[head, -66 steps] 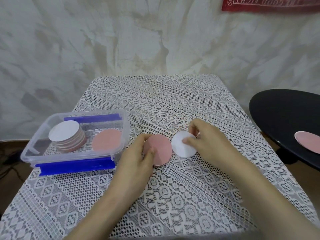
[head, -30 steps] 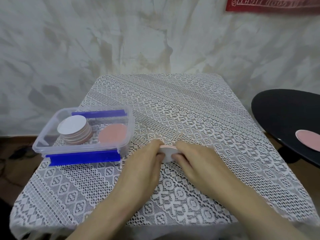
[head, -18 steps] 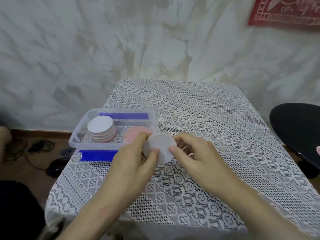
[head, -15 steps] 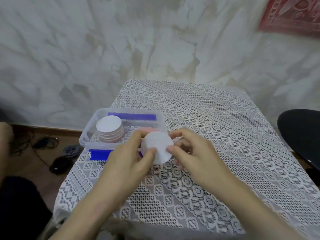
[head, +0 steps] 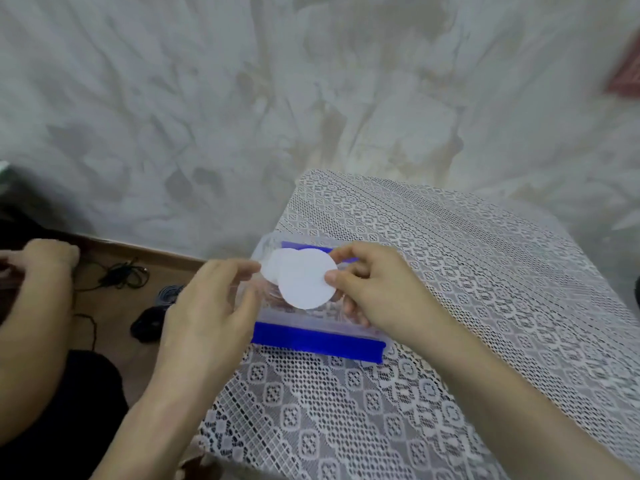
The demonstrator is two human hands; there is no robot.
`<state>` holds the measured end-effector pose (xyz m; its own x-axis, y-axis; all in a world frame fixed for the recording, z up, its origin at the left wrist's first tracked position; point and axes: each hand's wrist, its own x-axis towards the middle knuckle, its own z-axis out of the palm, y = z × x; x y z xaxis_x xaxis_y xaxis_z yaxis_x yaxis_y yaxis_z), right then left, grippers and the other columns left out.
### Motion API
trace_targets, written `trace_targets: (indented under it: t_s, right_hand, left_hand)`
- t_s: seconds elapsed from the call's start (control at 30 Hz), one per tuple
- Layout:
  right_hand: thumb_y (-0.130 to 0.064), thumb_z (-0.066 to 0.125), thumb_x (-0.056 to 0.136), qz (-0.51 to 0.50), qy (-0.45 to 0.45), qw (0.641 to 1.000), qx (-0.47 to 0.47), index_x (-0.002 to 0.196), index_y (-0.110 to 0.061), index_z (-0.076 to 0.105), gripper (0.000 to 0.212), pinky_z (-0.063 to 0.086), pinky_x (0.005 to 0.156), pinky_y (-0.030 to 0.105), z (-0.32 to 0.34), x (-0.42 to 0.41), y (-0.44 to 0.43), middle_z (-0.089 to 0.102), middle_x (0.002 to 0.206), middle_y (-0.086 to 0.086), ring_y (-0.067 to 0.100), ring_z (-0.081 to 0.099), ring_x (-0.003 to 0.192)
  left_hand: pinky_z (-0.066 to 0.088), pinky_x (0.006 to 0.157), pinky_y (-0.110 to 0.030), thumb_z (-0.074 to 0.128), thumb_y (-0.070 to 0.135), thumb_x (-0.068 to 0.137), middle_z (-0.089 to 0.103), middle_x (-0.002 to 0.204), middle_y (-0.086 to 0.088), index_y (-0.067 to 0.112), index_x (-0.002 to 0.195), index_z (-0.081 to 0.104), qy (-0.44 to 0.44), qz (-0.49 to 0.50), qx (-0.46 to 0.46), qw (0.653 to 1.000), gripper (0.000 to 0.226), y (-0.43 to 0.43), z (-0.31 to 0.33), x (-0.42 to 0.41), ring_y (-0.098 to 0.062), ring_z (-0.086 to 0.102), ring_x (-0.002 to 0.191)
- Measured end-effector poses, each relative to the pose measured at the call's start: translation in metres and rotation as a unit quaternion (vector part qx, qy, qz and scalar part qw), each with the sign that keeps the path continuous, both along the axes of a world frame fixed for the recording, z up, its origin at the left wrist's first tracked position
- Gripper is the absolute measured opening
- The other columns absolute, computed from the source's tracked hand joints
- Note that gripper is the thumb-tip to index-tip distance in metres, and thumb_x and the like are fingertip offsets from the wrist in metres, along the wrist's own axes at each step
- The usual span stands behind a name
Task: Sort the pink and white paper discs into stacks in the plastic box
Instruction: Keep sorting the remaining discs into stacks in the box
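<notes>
Head view: the right hand (head: 377, 292) pinches a white disc (head: 306, 280) by its right edge, face to the camera, over the box (head: 311, 342) at mid-frame. The white-topped stack (head: 272, 266) lies just left and behind the disc. The left hand (head: 207, 317), blurred, fingers loosely spread and apparently empty, is nearer the stack.

two white discs (head: 306, 278), one plastic box (head: 304, 322)
</notes>
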<state>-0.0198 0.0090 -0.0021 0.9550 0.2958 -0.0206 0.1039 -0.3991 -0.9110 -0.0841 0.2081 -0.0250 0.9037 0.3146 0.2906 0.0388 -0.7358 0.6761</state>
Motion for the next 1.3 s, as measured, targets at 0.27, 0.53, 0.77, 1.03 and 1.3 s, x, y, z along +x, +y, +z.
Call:
trace_targets:
  t_s: [0.27, 0.53, 0.77, 1.03, 1.3]
  right_hand:
    - [-0.034, 0.056, 0.099, 0.035, -0.141, 0.940, -0.309, 0.114, -0.036, 0.059, 0.016, 0.052, 0.079, 0.037, -0.004, 0.027, 0.033, 0.070, 0.099, -0.004, 0.020, 0.065, 0.092]
    - [-0.064, 0.067, 0.082, 0.093, -0.180, 0.888, -0.413, 0.126, -0.034, 0.048, 0.057, 0.043, 0.070, 0.035, -0.001, 0.022, 0.036, 0.069, 0.106, -0.012, 0.020, 0.060, 0.102]
    - [-0.028, 0.069, 0.091, 0.095, -0.177, 0.910, -0.363, 0.128, -0.030, 0.052, 0.041, 0.050, 0.083, 0.040, -0.007, 0.043, 0.041, 0.065, 0.109, -0.003, 0.024, 0.059, 0.104]
    - [-0.046, 0.066, 0.092, 0.109, -0.212, 0.887, -0.396, 0.138, -0.027, 0.051, 0.052, 0.046, 0.092, 0.042, -0.005, 0.039, 0.038, 0.057, 0.122, -0.001, 0.024, 0.048, 0.117]
    - [-0.059, 0.041, 0.101, -0.007, -0.276, 0.840, -0.467, 0.133, -0.028, 0.052, 0.046, 0.046, 0.084, 0.034, 0.007, -0.002, -0.011, 0.052, 0.123, -0.001, 0.020, 0.049, 0.113]
  left_hand:
    - [0.043, 0.077, -0.030, 0.045, 0.046, 0.099, 0.053, 0.126, 0.026, 0.037, 0.142, 0.051, 0.047, -0.022, -0.004, 0.999, 0.044, 0.009, -0.003, 0.009, 0.010, 0.055, 0.085]
    - [0.041, 0.073, -0.029, 0.049, 0.041, 0.099, 0.053, 0.121, 0.027, 0.039, 0.139, 0.053, 0.047, -0.013, -0.002, 0.999, 0.040, 0.014, -0.011, 0.013, 0.000, 0.058, 0.085]
    - [0.046, 0.077, -0.030, 0.048, 0.039, 0.100, 0.052, 0.120, 0.025, 0.035, 0.144, 0.050, 0.055, -0.034, 0.003, 0.998, 0.044, 0.018, -0.010, 0.018, 0.011, 0.056, 0.084]
    - [0.050, 0.076, -0.036, 0.048, 0.040, 0.097, 0.052, 0.126, 0.023, 0.039, 0.137, 0.050, 0.058, -0.031, 0.032, 0.997, 0.040, 0.020, -0.011, 0.020, 0.008, 0.056, 0.081]
    - [0.052, 0.079, -0.038, 0.033, 0.070, 0.094, 0.048, 0.140, 0.011, 0.046, 0.150, 0.031, 0.083, -0.030, 0.163, 0.983, 0.060, 0.018, -0.011, 0.030, -0.019, 0.061, 0.112]
